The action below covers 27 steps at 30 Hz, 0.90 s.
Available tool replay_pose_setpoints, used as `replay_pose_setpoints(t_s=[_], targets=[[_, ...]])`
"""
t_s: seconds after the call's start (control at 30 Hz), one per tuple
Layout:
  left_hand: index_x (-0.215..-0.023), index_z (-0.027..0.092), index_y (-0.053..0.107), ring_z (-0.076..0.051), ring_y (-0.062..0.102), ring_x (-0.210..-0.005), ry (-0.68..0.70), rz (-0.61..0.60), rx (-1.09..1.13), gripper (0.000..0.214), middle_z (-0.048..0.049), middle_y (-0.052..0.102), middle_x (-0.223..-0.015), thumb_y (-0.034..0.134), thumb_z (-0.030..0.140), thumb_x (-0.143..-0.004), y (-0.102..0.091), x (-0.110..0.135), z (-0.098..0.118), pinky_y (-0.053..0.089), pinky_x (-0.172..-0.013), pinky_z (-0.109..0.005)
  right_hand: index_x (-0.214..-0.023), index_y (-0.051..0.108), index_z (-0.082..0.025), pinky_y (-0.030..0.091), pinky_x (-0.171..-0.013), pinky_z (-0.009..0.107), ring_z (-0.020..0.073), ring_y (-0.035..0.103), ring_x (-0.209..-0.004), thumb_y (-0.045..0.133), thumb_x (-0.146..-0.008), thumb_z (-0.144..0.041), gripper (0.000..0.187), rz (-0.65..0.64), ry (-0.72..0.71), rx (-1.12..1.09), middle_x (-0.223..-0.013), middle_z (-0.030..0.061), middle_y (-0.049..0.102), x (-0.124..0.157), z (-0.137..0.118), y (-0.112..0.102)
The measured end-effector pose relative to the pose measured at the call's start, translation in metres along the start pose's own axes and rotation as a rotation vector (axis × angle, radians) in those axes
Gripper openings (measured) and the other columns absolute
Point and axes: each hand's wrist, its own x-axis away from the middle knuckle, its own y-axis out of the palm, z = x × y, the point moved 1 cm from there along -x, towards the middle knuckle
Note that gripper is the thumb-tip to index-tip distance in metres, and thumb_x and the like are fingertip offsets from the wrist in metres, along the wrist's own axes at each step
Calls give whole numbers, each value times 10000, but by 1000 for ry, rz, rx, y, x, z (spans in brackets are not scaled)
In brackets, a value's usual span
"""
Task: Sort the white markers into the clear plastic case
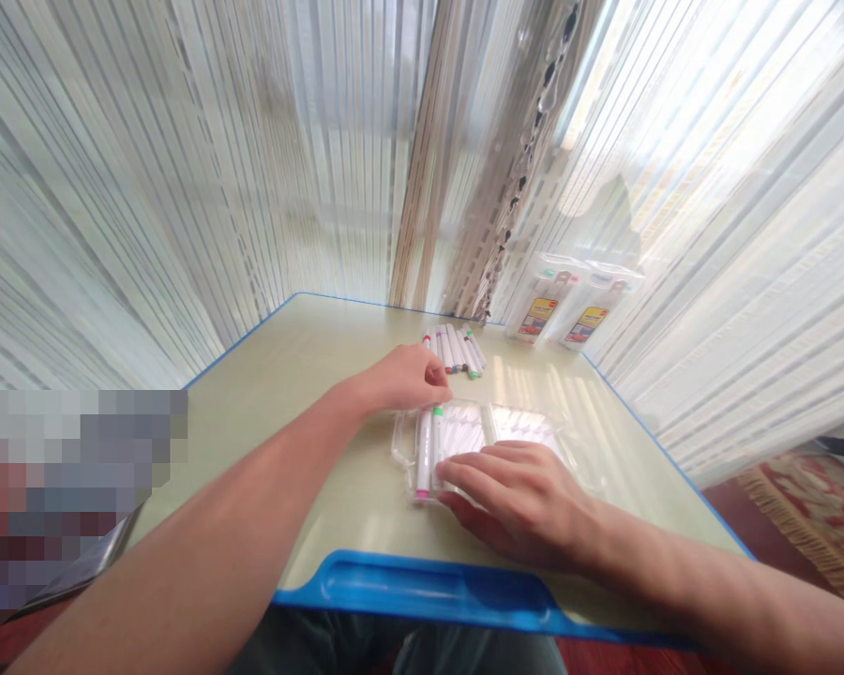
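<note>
A clear plastic marker case (527, 427) lies open on a small beige table (302, 375) with a blue rim. Two white markers sit in its left end, one with a pink cap (423, 455) and one with a green cap (437, 441). My right hand (517, 492) rests flat on the near part of the case, fingers stretched out. My left hand (412, 375) is curled, its fingertips pinched at the top of the green-capped marker. Several loose markers (457, 350) lie just beyond my left hand.
Two sealed marker packs (569, 305) lean against the striped curtain at the table's far right corner. Curtains close in the table on the far sides. A blue handle recess (429, 586) runs along the near edge. A patterned rug (816, 511) lies at right.
</note>
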Motion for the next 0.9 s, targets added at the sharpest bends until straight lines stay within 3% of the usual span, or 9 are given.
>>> replay_pose_setpoints(t_s=[0.2, 0.43, 0.9], targets=[[-734, 178, 783, -189, 657, -689, -23, -11, 29, 136, -55, 766, -766, 704, 279, -688, -2, 1, 3, 448, -638, -280, -1041, 665, -170, 502, -588, 285, 166, 651, -647, 596, -963, -224, 118, 20, 29, 16, -799, 62, 722, -2, 0, -5], [-816, 157, 795, -208, 676, -734, -18, -58, 91, 196, -72, 774, -820, 698, 229, -662, -7, -2, -3, 468, -662, -283, -1205, 665, -92, 616, -773, 442, 295, 698, -948, 651, -920, -286, 346, 11, 20, -4, -1122, 170, 758, -5, 2, -2], [-840, 141, 772, -207, 676, -767, -1, -103, 104, 216, -83, 769, -848, 702, 285, -697, -6, -4, -10, 478, -676, -280, -1183, 683, -90, 634, -824, 453, 297, 717, -993, 684, -926, -296, 329, -10, 0, -24, -1134, 178, 765, -3, 3, -2]])
